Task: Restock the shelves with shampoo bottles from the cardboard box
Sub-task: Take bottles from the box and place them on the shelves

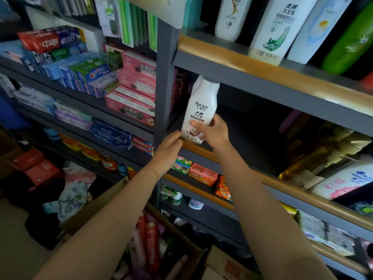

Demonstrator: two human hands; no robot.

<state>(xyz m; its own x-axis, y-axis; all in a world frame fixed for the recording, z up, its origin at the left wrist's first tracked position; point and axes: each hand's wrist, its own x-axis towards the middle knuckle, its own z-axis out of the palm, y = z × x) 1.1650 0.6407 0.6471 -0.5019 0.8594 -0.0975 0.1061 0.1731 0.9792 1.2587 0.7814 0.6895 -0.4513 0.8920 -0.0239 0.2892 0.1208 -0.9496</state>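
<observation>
Placement of a bottle on the middle shelf. The white plastic shampoo bottle with a dark printed label (199, 112) stands at the front left corner of the dark grey metal shelf with a wood-coloured front lip (282, 184), close beside the grey upright post (165, 77); its cap is hidden behind the shelf above. The right hand (212, 132) is clamped on the bottle's lower body, thumb across the label and fingers round the far side. The left hand (167, 152), fingers straight and together, touches the bottle's base at the lip, just below and left of the right hand. Below both forearms sits the open brown cardboard box (193, 249), with red and pink bottles (149, 239) remaining inside, so the restocking appears far from complete. To do this step well, the base should probably be seated flat behind the lip before the grip loosens, the left hand steadying the foot while the right pushes the bottle back, label forward; the low clearance overhead suggests keeping it upright and not tilted.
</observation>
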